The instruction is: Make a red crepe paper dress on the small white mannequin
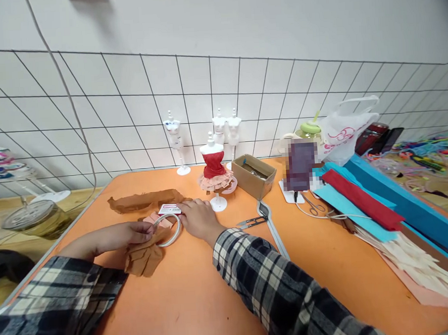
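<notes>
My left hand (pixel 139 232) pinches a crumpled, gathered piece of brown crepe paper (pixel 143 261) at the left of the table. The white roll of tape (pixel 178 233) stands against that paper, and my right hand (pixel 199 217) has its bent fingers closed at the roll's right edge. Its fingertips are partly hidden. Just behind the roll is a small white label (pixel 169 209) with red print. Pink paper (pixel 161 221) lies under it. Farther back stretches a brown crepe strip (pixel 146 200). A miniature dress form (pixel 213 164) wears a red top and ruffled pink skirt.
An open cardboard box (pixel 253 178) sits right of the dress form, near thread snips (pixel 253 222) and scissors (pixel 315 206). Bare white dress forms (pixel 174 135) stand at the back. Coloured crepe sheets (pixel 366 199), a phone (pixel 302 165) and a plastic bag (pixel 343 135) occupy the right.
</notes>
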{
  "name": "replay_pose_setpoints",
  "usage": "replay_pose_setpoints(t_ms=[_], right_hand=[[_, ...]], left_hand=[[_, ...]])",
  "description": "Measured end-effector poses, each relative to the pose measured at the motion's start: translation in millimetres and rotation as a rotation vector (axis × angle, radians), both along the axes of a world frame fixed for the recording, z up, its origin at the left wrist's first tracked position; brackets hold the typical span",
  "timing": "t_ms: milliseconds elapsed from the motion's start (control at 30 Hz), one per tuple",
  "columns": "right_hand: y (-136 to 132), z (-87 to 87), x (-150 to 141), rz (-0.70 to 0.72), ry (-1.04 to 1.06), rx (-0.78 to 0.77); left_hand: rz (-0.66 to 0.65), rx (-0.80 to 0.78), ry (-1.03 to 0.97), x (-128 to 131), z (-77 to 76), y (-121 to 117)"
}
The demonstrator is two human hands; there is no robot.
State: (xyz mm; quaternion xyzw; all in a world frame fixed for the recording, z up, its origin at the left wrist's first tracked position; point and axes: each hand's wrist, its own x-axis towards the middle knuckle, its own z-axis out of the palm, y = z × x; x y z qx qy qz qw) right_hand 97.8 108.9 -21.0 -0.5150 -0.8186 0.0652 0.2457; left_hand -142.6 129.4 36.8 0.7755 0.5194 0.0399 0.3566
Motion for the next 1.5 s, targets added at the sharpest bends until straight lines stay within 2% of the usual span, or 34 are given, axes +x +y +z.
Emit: replay_pose_setpoints(t_ms=[100, 167, 233, 333, 400, 467, 567, 667, 833, 900, 1000, 1067, 1200, 1267, 1367, 1500], right_hand=[[-2.5, 2.3, 3.8, 0.035, 0.0, -0.007], [-6.6, 7.1, 5.9, 0.062, 0.043, 0.014], [-14.6, 13.9, 8.8, 0.094, 0.139, 0.058], [-35.4, 23.0, 17.2, 0.16, 0.383, 0.095], [-53.4, 24.7, 26.6, 0.182, 0.594, 0.04], [-71.7, 21.7, 38.9, 0.182, 0.705, -0.071], [-93.3, 11.6, 60.9, 0.113, 0.707, -0.171], [-103.0, 3.0, 84.3, -0.015, 0.739, -0.289], [-102.2, 4.0, 117.9, -0.074, 0.651, -0.321], [-100.1, 5.2, 126.8, -0.087, 0.608, -0.326], [-96.4, 3.5, 135.1, -0.118, 0.537, -0.339], [-94.6, 1.7, 138.5, -0.136, 0.478, -0.332], [-96.2, 5.0, 142.1, -0.167, 0.359, -0.246], [-99.2, 9.6, 142.2, -0.205, 0.283, -0.164], [-103.4, 15.7, 140.8, -0.214, 0.158, -0.033], [-105.9, 16.8, 138.4, -0.018, -0.011, -0.03]], left_hand=[[-0.053, -0.155, -0.007, 4.0, -1.1, 4.0], [-0.044, -0.176, -0.013, 7.2, 1.5, 1.9], [-0.026, -0.17, -0.035, 16.0, 5.5, -4.9], [-0.022, -0.153, -0.133, 43.3, 7.6, -21.0], [-0.017, -0.138, -0.279, 67.0, 2.6, -32.3], [-0.02, -0.167, -0.36, 89.3, -6.8, -42.3], [-0.04, -0.245, -0.394, 113.2, -20.7, -54.6], [-0.067, -0.24, -0.377, 125.0, -24.8, -64.9], [-0.223, -0.222, -0.335, 134.8, -21.4, -77.8], [-0.216, -0.191, -0.337, 139.2, -22.5, -80.2], [-0.14, -0.087, -0.348, 142.2, -21.5, -83.5], [-0.172, -0.064, -0.298, 138.7, -15.3, -88.8], [-0.46, -0.284, -0.079, 122.5, 2.0, -107.2], [-0.471, -0.307, 0.018, 117.4, 4.2, -113.8], [-0.395, -0.111, 0.034, 120.2, -5.1, -111.9], [-0.19, 0.268, 0.009, 125.2, -18.7, -92.4]])
